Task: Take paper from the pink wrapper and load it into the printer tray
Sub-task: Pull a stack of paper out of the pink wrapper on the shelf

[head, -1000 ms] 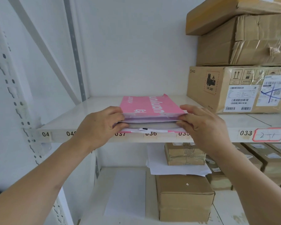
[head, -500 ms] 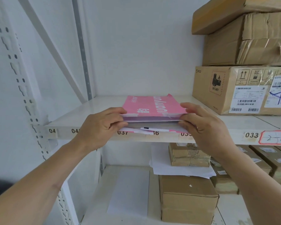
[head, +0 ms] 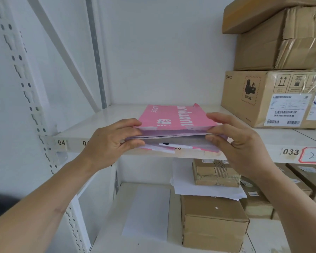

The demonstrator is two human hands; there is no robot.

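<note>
A pink wrapper with white lettering lies on the white shelf, its open end toward me. White paper shows inside the open end. My left hand pinches the left corner of the top sheets, thumb on top, fingers beneath. On the right corner my right hand grips the same sheets. The upper sheets are raised a little above the rest of the stack. No printer is in view.
Stacked cardboard boxes stand on the shelf to the right of the wrapper. On the lower shelf are more cardboard boxes and loose white sheets. A perforated metal upright runs down the left side.
Both hands have stayed on the wrapper's open end. The gap between the raised top sheets and the stack below has widened slightly.
</note>
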